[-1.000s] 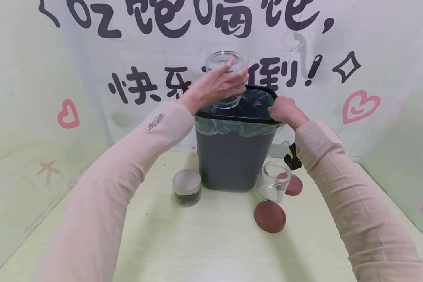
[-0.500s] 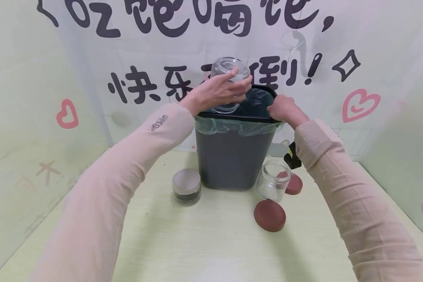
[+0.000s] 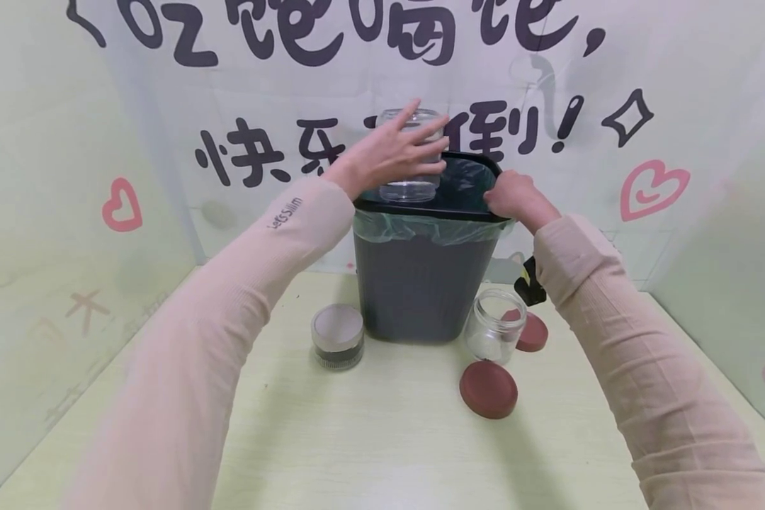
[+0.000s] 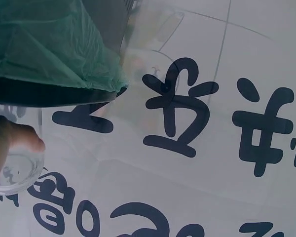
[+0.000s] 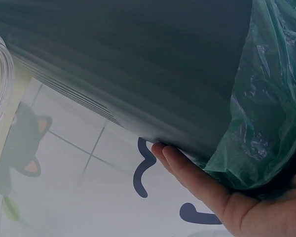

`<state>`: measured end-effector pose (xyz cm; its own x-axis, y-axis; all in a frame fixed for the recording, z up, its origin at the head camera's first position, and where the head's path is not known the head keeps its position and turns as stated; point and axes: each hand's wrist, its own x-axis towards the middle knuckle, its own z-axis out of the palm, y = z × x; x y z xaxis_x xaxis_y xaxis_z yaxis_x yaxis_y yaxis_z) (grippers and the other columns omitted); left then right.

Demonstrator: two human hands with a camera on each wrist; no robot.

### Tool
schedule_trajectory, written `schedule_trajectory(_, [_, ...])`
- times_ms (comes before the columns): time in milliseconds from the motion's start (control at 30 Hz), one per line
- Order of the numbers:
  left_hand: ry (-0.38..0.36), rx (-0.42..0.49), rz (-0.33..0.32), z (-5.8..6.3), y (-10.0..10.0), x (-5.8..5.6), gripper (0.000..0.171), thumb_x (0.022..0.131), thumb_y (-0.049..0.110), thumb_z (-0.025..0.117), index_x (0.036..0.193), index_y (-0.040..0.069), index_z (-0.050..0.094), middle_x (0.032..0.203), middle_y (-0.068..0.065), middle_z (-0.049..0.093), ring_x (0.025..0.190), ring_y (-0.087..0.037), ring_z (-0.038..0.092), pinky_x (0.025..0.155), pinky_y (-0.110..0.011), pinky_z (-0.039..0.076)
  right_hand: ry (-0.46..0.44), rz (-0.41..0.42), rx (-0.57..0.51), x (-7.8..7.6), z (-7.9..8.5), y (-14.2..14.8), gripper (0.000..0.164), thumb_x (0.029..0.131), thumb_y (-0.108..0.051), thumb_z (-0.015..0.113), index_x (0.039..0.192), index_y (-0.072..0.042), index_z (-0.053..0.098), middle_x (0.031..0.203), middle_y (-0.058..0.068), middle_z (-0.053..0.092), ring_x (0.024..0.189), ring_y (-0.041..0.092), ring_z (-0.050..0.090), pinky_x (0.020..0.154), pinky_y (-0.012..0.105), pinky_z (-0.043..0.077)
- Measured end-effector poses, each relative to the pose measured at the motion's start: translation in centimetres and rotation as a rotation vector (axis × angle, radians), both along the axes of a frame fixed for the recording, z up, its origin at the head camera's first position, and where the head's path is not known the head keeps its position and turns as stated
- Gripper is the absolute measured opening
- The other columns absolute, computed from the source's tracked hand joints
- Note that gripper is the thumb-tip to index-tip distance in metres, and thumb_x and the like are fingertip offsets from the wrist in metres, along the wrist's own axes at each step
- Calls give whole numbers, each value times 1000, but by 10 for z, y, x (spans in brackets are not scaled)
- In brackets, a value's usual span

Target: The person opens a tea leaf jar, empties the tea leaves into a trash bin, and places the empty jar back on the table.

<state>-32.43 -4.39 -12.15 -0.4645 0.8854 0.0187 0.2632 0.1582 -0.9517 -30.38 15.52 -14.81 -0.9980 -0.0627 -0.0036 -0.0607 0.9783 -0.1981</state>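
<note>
My left hand (image 3: 392, 152) holds a clear glass jar (image 3: 411, 190) over the mouth of a dark grey bin (image 3: 421, 283), palm and thumb against its near side and fingers spread. The jar is mouth down, its lower end within the rim's outline. In the left wrist view the jar (image 4: 19, 170) shows beyond the bin's black rim. My right hand (image 3: 515, 198) grips the bin's right rim over a green plastic liner (image 3: 414, 230). Its fingers (image 5: 197, 180) lie along the bin's outer wall in the right wrist view.
On the table, a jar with a grey lid (image 3: 338, 336) stands left of the bin. An open glass jar (image 3: 494, 329) stands on the right, with one red lid (image 3: 488, 389) in front and another red lid (image 3: 533, 333) behind. A printed backdrop (image 3: 280, 92) rises behind.
The left hand has tipped the jar from a slant back to straight and shifted it slightly left, its fingers spreading more. The right hand and the bin stay put.
</note>
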Motion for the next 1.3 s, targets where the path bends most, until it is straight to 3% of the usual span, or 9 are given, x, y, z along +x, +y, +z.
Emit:
schedule_trajectory(167, [-97,99,-7,2,-1,-2,64,84,-7,51,135,24,30,142,-8,27,133,-33,12,103,-56,18,-6,-10,-21,0,-1,0,34,92,-14,33,99,14,49,95,22,45,90,35,45,85,43,38])
schedule_trajectory(367, [-181,107,53,7,0,-3,68,84,-7,51,139,22,24,145,-9,23,134,-35,8,104,-55,15,-11,-17,-25,0,0,0,34,92,-15,33,100,14,49,94,21,45,89,34,45,83,42,39])
schedule_trajectory(467, [-182,99,41,8,1,-3,67,85,-7,51,139,23,26,144,-9,24,133,-34,10,104,-55,16,-18,-25,-31,1,0,0,34,92,-15,33,100,14,50,92,19,44,87,33,45,81,41,39])
schedule_trajectory(567, [-146,51,17,8,3,-3,68,84,-4,54,139,25,27,144,-9,24,133,-33,14,103,-55,18,-19,-27,-29,1,1,0,34,92,-15,33,100,14,50,92,19,44,88,33,45,81,41,39])
schedule_trajectory(733, [-42,-126,3,5,6,-1,76,80,-1,60,141,25,23,146,-9,20,133,-32,13,103,-52,19,-16,-21,-13,0,0,0,36,92,-15,33,103,16,49,95,21,45,90,35,45,84,42,38])
schedule_trajectory(1067, [119,-353,-66,-7,12,-3,70,78,0,64,136,27,34,143,-6,26,132,-27,14,103,-44,21,-11,5,34,-1,0,-1,38,92,-15,32,103,17,49,103,26,47,93,36,46,89,43,36])
schedule_trajectory(1300, [206,-416,-64,-10,15,-4,94,60,-10,74,136,27,32,141,-8,26,131,-28,15,102,-44,22,-14,5,42,-2,0,0,39,92,-15,32,105,18,48,108,29,47,97,37,46,93,44,34])
